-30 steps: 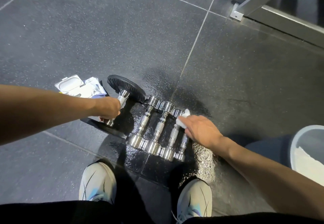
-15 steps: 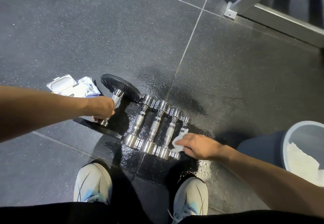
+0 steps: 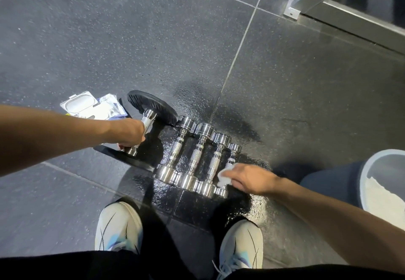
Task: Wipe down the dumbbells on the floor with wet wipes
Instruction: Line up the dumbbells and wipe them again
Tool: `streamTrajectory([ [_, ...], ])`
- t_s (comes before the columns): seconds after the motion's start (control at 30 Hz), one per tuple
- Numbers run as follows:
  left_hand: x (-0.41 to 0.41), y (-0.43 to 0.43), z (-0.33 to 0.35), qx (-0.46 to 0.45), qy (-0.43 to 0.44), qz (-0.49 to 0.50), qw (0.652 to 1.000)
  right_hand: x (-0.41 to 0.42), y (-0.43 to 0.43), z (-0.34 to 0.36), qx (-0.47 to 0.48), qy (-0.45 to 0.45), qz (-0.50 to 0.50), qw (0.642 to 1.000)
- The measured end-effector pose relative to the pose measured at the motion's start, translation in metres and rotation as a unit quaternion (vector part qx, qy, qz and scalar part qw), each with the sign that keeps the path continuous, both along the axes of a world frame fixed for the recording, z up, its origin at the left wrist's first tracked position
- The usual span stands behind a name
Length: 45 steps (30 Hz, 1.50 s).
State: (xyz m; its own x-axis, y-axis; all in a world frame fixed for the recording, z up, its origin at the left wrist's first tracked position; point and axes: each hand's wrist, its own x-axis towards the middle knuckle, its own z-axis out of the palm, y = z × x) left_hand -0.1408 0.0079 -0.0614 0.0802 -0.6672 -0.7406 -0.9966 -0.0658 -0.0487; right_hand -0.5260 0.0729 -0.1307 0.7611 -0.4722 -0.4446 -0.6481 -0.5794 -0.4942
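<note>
On wet dark rubber floor (image 3: 252, 209): right hand (image 3: 247, 177) presses white wet wipe (image 3: 223, 175) on smallest chrome dumbbell (image 3: 228, 170), now at its near end, moved down from far head. Left hand (image 3: 129, 133) still grips black-plated dumbbell (image 3: 151, 113). Wipes pack (image 3: 92, 105) print unreadable.

Dark speckled floor (image 3: 109, 38) is carrying four chrome dumbbells (image 3: 192, 159) lying side by side on a seemingly wet patch, beside a wipes pack (image 3: 94, 106).

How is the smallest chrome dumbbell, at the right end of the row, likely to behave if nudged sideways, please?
The smallest dumbbell has round heads, so it would probably roll. Its chrome looks wet, so likely slippery. Solid metal suggests it is heavy for its size.
</note>
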Motion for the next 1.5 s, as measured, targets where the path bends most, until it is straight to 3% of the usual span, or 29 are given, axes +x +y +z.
streamTrajectory([
  [0.13, 0.0, 0.0, 0.001, 0.001, 0.002, 0.0, 1.0, -0.011, -0.018, -0.014, -0.108, 0.003, -0.132, 0.985],
  [0.3, 0.004, -0.001, -0.001, 0.005, 0.001, 0.0, 1.0, -0.006, 0.0, -0.007, -0.039, 0.02, 0.035, 0.998],
  [0.37, 0.003, -0.001, -0.001, 0.004, 0.004, 0.001, 1.0, -0.008, -0.02, -0.003, -0.066, 0.035, 0.057, 0.996],
  [0.53, 0.003, 0.0, -0.001, -0.002, 0.003, -0.01, 1.0, 0.0, -0.021, -0.007, -0.125, 0.078, -0.091, 0.985],
  [0.67, 0.005, 0.0, -0.002, 0.002, 0.003, -0.012, 1.0, 0.002, 0.004, -0.001, -0.038, 0.059, 0.015, 0.997],
  [0.73, 0.004, -0.001, -0.002, 0.003, 0.003, -0.015, 1.0, 0.0, -0.005, 0.005, -0.039, 0.069, 0.078, 0.994],
  [0.87, 0.001, 0.0, 0.002, 0.005, 0.001, -0.018, 1.0, -0.003, -0.025, 0.005, -0.108, 0.08, -0.071, 0.988],
  [0.93, -0.001, 0.001, 0.003, 0.0, 0.001, -0.013, 1.0, 0.001, -0.02, 0.006, -0.1, 0.097, -0.084, 0.987],
  [1.07, -0.001, 0.0, 0.001, -0.007, -0.012, -0.012, 1.0, 0.01, 0.011, 0.013, -0.003, 0.103, 0.046, 0.994],
  [1.17, -0.002, 0.0, 0.001, -0.005, -0.02, -0.014, 1.0, 0.015, 0.007, 0.022, -0.022, 0.101, 0.129, 0.986],
  [1.23, -0.002, 0.0, 0.001, -0.005, -0.018, -0.013, 1.0, 0.013, -0.005, 0.022, -0.046, 0.095, 0.086, 0.991],
  [1.37, 0.0, -0.001, -0.003, -0.008, -0.013, -0.016, 1.0, 0.007, -0.016, 0.021, -0.094, 0.13, -0.102, 0.982],
  [1.5, 0.001, -0.003, -0.008, -0.004, -0.02, -0.013, 1.0, 0.015, -0.013, 0.024, -0.101, 0.116, -0.15, 0.977],
])
